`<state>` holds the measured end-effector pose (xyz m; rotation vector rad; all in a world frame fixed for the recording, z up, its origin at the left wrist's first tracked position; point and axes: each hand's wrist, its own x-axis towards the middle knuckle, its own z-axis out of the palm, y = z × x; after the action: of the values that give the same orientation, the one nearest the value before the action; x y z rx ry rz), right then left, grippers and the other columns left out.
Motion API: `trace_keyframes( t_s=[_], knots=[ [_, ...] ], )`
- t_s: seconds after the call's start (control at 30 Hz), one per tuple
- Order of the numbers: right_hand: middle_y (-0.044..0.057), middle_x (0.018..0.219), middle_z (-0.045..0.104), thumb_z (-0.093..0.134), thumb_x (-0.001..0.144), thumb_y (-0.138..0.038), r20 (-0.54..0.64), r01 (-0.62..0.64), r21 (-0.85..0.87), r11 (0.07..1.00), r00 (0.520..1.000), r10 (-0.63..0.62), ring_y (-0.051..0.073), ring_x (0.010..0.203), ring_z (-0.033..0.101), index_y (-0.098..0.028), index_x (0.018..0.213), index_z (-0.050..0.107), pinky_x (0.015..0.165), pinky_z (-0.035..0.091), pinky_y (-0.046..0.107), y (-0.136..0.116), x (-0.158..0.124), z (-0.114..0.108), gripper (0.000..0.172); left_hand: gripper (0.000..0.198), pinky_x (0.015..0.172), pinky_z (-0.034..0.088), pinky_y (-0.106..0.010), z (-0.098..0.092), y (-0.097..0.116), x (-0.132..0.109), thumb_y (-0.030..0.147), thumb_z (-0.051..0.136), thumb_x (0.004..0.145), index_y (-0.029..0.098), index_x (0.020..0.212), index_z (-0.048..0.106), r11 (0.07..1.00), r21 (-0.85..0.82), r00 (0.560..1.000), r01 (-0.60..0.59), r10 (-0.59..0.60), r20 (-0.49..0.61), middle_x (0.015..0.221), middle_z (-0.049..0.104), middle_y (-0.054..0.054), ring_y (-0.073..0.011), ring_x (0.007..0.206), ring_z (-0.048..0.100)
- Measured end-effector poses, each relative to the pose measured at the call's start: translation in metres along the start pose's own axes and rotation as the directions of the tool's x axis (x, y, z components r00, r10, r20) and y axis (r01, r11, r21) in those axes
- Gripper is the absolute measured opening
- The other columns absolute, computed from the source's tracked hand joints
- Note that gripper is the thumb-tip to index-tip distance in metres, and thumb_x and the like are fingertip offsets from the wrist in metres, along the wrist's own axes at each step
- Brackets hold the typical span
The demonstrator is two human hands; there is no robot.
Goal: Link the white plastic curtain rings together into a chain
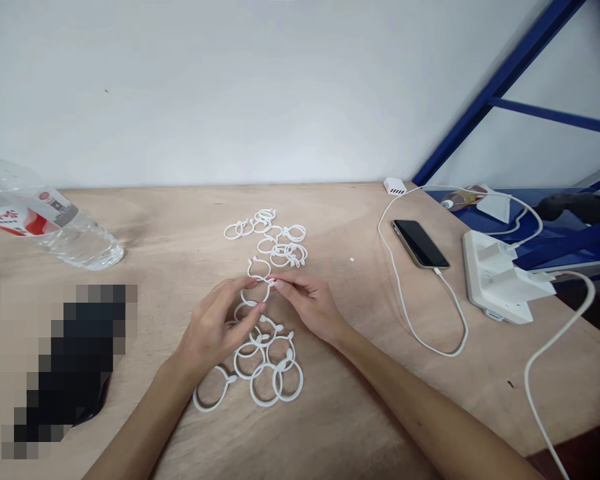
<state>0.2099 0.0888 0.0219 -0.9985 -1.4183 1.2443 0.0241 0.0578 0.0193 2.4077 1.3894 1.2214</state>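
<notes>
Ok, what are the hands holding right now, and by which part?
A white clasp ring: the right hand pinches it at the clasp. The left hand has thumb and forefinger at its loop; whether they grip is unclear.

Both forearms reached in bare from the bottom edge, the left (153, 407) rising rightward, the right (415, 393) slanting leftward. The left hand (215, 323) was curved, its thumb (247, 323) and fingertips (250, 283) apart. The right hand (313, 307) was drawn into a pinch, its thumb (287, 291) close to the left fingertips.
</notes>
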Motion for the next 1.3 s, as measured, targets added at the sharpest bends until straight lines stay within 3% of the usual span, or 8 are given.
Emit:
trace_keyframes(
  t_s=[0.1,0.27,0.43,0.77,0.97,1.3],
  knots=[
    [0.002,0.093,0.077,0.065,0.081,-0.029,0.004,-0.005,-0.008,1.000,1.000,0.005,0.018,0.089,0.070,-0.024,0.092,0.076,0.082,0.055,0.031,0.0000,-0.0005,-0.0001,0.016,0.033,0.082,0.055,-0.028,0.0002,-0.0005,-0.0015,0.031,0.064,0.083,0.019,0.112,0.053,0.999,-0.004,0.999,0.036,-0.036,-0.024,0.099,0.071,-0.005,-0.0181,0.091,0.069],
    [0.002,0.097,0.076,0.065,0.082,-0.032,0.017,-0.012,-0.007,1.000,1.000,0.012,0.019,0.094,0.070,-0.025,0.093,0.076,0.086,0.054,0.033,0.0014,-0.0014,0.0004,0.017,0.057,0.081,0.058,-0.032,0.0017,-0.0030,-0.0025,0.041,0.071,0.076,0.019,0.125,0.052,0.996,-0.004,0.994,0.085,-0.085,-0.071,0.101,0.073,-0.007,-0.0219,0.091,0.071],
    [0.002,0.097,0.076,0.065,0.082,-0.033,0.018,-0.003,-0.025,1.000,1.000,0.003,0.020,0.093,0.070,-0.025,0.093,0.076,0.085,0.054,0.034,0.0028,-0.0019,0.0012,0.017,0.044,0.082,0.058,-0.036,0.0006,-0.0023,-0.0006,0.039,0.073,0.074,0.019,0.112,0.063,0.986,-0.104,0.986,0.131,-0.140,-0.087,0.097,0.075,-0.006,-0.0223,0.085,0.072],
    [0.004,0.098,0.075,0.070,0.079,-0.030,0.088,0.021,-0.016,1.000,0.996,-0.019,0.020,0.091,0.068,-0.025,0.092,0.076,0.084,0.053,0.036,0.0020,-0.0032,0.0015,0.016,0.040,0.067,0.056,-0.028,0.0014,-0.0004,-0.0041,0.023,0.074,0.072,0.022,0.111,0.065,0.973,-0.206,0.980,0.102,-0.133,-0.146,0.074,0.067,0.002,-0.0138,0.064,0.064],
    [0.004,0.091,0.076,0.071,0.077,-0.030,0.055,0.041,-0.009,0.999,0.998,-0.040,0.019,0.083,0.068,-0.026,0.088,0.077,0.076,0.053,0.033,0.0023,-0.0025,0.0009,0.013,0.041,0.079,0.059,-0.035,-0.0001,0.0012,-0.0042,0.030,0.074,0.073,0.022,0.112,0.064,0.966,-0.204,0.978,0.158,-0.182,-0.100,0.092,0.074,-0.003,-0.0203,0.081,0.071],
    [0.003,0.092,0.076,0.072,0.076,-0.031,0.025,0.016,0.041,0.999,1.000,-0.017,0.019,0.087,0.070,-0.026,0.086,0.078,0.084,0.056,0.034,0.0032,-0.0031,0.0000,0.013,0.046,0.078,0.056,-0.029,-0.0010,-0.0015,-0.0033,0.030,0.068,0.081,0.021,0.124,0.055,0.999,-0.019,0.997,-0.039,0.038,-0.072,0.095,0.073,-0.005,-0.0200,0.084,0.070]
  ],
)
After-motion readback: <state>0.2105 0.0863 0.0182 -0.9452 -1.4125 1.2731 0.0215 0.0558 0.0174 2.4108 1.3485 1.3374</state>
